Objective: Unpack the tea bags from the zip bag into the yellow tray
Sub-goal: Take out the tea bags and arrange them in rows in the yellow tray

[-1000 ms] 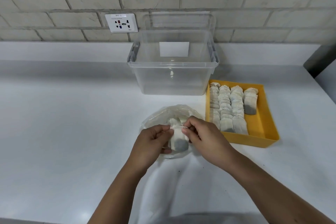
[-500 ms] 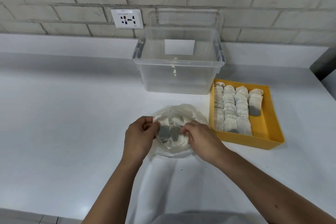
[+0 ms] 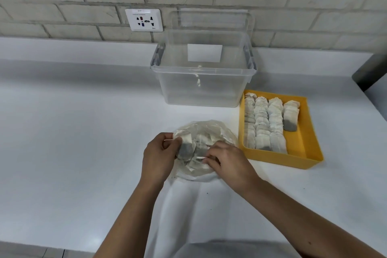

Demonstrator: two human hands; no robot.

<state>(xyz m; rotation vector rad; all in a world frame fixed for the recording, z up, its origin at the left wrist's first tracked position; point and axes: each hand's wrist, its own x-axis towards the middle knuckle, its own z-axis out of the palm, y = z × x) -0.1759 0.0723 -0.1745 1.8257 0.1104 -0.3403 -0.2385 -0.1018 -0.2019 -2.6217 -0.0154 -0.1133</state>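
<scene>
Zip bag (image 3: 209, 130) lies mid-counter (image 3: 73, 132), mouth open, loose tea bags (image 3: 186, 150) heaped inside. Left hand (image 3: 158, 157) pinches the bag's rim at 9 o'clock. Right hand (image 3: 228, 162), fingers curled, pinches at 4 o'clock of the mouth: apparently rim film, though possibly a tea bag. Yellow tray (image 3: 310, 153) at 3 o'clock, near but apart, holds four packed rows (image 3: 261, 125). Clear bin (image 3: 201, 90) at 12 o'clock; wall socket (image 3: 144, 20) at 11.

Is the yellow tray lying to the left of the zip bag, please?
No, the yellow tray sits to the right of the zip bag.
</scene>
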